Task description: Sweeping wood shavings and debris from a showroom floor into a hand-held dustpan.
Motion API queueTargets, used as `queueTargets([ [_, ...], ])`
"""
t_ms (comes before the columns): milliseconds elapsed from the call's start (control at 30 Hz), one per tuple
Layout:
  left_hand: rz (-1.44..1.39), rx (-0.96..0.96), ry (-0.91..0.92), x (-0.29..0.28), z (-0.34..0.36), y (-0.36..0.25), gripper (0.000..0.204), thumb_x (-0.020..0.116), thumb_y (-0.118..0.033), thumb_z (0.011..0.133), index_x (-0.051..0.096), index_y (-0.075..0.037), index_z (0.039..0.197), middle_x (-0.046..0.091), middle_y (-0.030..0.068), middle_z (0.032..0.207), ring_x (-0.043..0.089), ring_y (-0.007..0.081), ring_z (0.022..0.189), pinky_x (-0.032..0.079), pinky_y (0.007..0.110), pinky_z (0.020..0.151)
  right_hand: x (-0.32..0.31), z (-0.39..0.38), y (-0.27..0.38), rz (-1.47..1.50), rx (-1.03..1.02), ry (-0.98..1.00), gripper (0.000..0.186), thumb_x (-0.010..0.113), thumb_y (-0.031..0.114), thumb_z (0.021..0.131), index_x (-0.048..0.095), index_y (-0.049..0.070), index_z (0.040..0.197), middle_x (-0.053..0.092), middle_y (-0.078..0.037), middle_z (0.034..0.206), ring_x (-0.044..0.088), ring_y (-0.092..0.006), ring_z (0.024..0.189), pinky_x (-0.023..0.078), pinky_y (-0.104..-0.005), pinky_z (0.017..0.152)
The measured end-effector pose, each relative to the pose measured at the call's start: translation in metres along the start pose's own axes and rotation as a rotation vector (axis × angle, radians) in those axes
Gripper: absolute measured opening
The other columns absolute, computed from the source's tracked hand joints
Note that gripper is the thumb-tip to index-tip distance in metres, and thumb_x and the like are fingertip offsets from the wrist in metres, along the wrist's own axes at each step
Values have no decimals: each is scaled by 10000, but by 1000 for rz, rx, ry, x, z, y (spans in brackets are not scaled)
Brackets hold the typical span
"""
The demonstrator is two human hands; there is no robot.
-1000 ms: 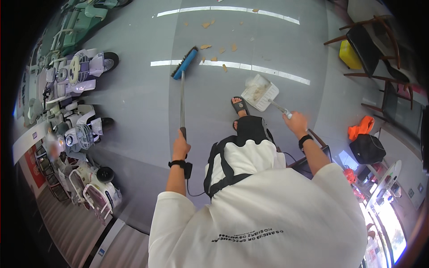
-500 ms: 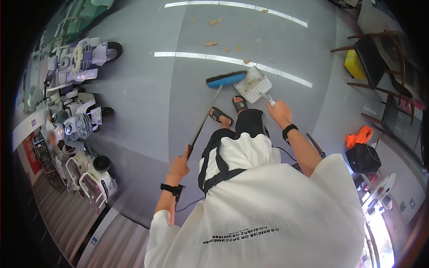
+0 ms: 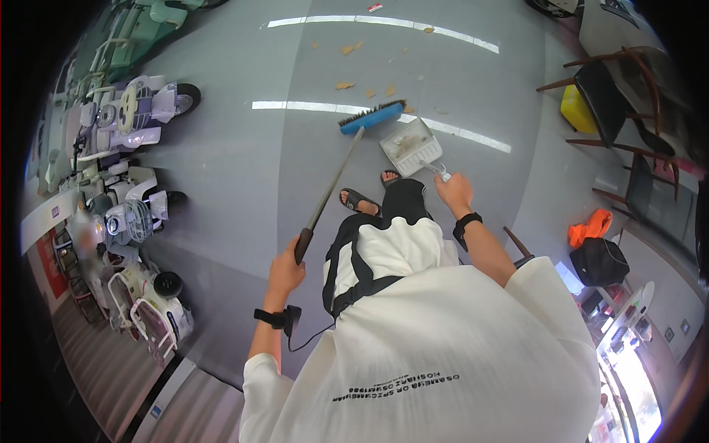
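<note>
glossy grey showroom floor (image 3: 244, 170) spreads out below, crossed by two bright reflected light strips, and the sweeping looks only partly done.

the left hand (image 3: 285, 270) is closed tight around the dark grip at the top of the broom (image 3: 340, 177), arm bent and raised at the person's left side, wrist wearing a black band. the long handle slants away and to the right, and the blue brush head (image 3: 371, 117) sits on the floor just left of the dustpan's mouth. the right hand (image 3: 453, 192) is curled around the short handle of the white dustpan (image 3: 410, 145), forearm stretched forward and down, a black watch on the wrist; the pan is tilted with its open edge toward the brush.

inside the pan there seems to be a little pale debris, so some has been gathered. left to do: dry brown leaf scraps (image 3: 350, 49) lie scattered beyond the brush, some just beside the bristles and others well apart, up near the far light strip.

outward, sandalled feet (image 3: 359, 199) stand between broom and pan. small scooters (image 3: 140, 111) line the left wall, dark chairs (image 3: 613, 96) stand at right, with an orange and black bag (image 3: 594, 247) nearer.
</note>
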State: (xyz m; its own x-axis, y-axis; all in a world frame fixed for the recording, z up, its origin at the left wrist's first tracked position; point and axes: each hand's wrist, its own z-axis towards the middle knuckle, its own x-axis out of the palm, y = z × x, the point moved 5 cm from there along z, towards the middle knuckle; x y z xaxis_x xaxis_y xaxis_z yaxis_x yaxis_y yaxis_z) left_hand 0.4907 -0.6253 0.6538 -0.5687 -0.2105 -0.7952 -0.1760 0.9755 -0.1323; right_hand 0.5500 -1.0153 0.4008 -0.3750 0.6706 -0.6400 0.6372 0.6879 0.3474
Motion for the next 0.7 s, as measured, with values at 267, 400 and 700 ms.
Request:
queueTargets([
  [267, -40, -36, -170, -36, 62, 6, 527, 638, -20, 698, 490, -97, 1198, 642, 259, 830, 605, 470, 826, 486, 505, 702, -16, 19, 10, 145, 71, -57, 490, 624, 461, 795, 680, -7, 930, 671, -239, 923, 644, -410, 882, 513, -463, 743],
  [400, 44, -10, -208, -21, 124, 9, 589, 627, -48, 704, 483, -78, 1275, 650, 265, 878, 614, 461, 846, 497, 507, 739, -19, 27, 33, 169, 68, -40, 443, 610, 442, 817, 691, 21, 928, 685, -198, 940, 649, -385, 919, 517, -460, 767],
  [700, 355, -39, 71, 27, 157, 43, 668, 563, -13, 714, 434, -33, 1368, 653, 267, 954, 627, 428, 907, 507, 472, 820, -13, 36, 58, 174, 47, -38, 484, 603, 435, 825, 653, -22, 975, 666, -233, 986, 635, -397, 946, 513, -455, 791],
])
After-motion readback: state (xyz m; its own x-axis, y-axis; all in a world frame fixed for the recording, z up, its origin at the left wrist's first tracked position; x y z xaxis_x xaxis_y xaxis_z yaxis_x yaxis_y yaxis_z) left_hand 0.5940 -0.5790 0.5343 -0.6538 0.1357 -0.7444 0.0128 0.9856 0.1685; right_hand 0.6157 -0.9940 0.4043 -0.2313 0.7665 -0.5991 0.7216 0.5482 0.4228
